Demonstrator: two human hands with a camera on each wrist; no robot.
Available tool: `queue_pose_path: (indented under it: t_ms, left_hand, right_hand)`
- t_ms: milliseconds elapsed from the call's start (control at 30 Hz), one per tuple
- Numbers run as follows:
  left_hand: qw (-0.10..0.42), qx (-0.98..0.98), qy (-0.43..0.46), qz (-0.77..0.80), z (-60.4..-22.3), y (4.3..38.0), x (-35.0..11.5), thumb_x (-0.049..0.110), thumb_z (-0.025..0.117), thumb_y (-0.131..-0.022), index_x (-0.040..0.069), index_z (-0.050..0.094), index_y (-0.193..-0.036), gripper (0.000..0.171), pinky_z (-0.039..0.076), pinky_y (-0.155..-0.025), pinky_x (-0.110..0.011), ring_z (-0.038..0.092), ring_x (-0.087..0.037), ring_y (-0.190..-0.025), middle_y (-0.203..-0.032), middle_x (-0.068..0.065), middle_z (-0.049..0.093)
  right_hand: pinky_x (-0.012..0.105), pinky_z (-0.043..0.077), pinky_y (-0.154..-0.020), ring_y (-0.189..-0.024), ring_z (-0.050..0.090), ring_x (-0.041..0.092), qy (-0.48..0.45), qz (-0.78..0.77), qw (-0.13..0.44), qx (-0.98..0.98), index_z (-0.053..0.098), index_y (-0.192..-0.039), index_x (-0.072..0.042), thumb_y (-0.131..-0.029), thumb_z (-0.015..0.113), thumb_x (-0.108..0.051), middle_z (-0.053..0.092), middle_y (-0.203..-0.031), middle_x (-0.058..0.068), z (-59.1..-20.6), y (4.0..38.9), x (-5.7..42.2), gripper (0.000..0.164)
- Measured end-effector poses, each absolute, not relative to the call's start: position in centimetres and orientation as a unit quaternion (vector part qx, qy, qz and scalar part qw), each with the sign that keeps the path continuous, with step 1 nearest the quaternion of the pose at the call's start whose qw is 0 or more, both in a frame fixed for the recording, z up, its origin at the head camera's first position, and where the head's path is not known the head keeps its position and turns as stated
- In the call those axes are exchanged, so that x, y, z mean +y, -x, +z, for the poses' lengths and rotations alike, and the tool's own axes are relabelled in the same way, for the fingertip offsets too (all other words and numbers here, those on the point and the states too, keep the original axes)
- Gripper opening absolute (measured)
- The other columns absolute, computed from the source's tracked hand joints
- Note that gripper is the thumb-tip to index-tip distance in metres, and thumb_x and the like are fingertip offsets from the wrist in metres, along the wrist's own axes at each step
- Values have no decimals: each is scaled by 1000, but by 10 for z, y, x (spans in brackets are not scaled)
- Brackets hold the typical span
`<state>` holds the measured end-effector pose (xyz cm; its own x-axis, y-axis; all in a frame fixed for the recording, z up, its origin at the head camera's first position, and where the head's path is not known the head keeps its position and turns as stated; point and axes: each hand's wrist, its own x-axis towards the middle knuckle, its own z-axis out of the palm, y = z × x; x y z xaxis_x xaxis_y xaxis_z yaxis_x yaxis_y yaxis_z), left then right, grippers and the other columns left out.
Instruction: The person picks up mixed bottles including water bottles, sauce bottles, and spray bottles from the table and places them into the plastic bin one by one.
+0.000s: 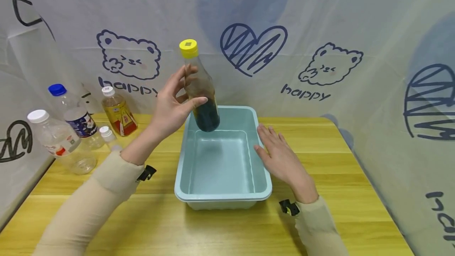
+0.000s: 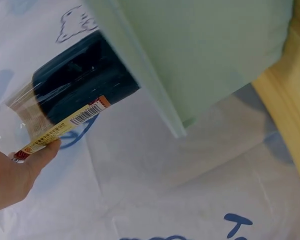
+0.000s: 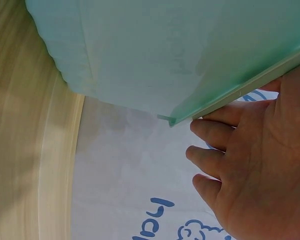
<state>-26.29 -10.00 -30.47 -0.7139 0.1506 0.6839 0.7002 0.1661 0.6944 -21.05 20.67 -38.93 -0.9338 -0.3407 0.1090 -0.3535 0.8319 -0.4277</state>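
Over the far-left part of a pale blue-green rectangular plastic tub (image 1: 224, 197), a tall clear bottle with a yellow cap and dark contents (image 1: 207, 110) hangs at a slight tilt, cap up and base toward the tub. The person's left hand (image 1: 172, 104) has it, thumb on one side and fingers curled round the upper part, so that's a proper grip. From the left wrist you can see a yellow label strip with a barcode on its side, and its bottom end disappears behind the tub's rim (can't tell whether it touches anything in there).

Over on the other side, the right hand (image 1: 281, 157) isn't gripping anything: fingers pretty much straight, small gaps between them, resting against the tub's right rim.

The tub sits on a yellowish wood-grain surface (image 1: 320, 208). Off to the left of it, four more bottles stand in a loose bunch: a big clear plastic one with a white cap (image 1: 67, 145), a clear one with a blue cap and dark blue label (image 1: 83, 121), a yellow-labelled one with a white cap and reddish lower part (image 1: 121, 113), plus a little clear one with a white cap (image 1: 111, 141), partly behind the left arm.
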Motion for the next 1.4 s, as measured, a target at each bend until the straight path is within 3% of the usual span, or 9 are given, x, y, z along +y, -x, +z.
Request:
queue_pose_path:
  t_ms: [233,533,933,1400]
  left_hand:
    - [184,-742,311,-565,-315,272,-87,-6,81,-85,4,43,-155,79,55,-102,-54,57,-27,-130,-152,-9,53]
    - [113,-762,316,-554,-326,286,-74,-1,82,-87,4,43,-152,76,50,-109,-53,54,-31,-135,-151,-11,54]
    - [67,-788,301,-532,-337,304,-63,1,86,-84,5,46,-147,75,49,-112,-46,55,-31,-136,-147,-10,56]
    - [6,-803,303,-513,-352,320,-52,-3,89,-79,2,40,-141,79,50,-110,-50,58,-34,-133,-140,-14,53]
  right_hand:
    - [54,6,-129,-160,9,32,-179,222,13,-958,20,-165,-5,-111,40,-38,15,-172,8,-389,211,207,66]
    - [53,6,-130,-160,8,31,-176,227,10,-958,20,-165,-6,-112,40,-39,15,-173,7,-389,211,207,66]
    - [53,5,-130,-160,7,30,-174,227,9,-958,20,-165,-7,-112,40,-40,14,-173,6,-388,210,207,66]
    - [53,7,-130,-160,8,30,-175,229,6,-958,20,-165,-6,-112,39,-40,15,-173,7,-388,210,207,66]
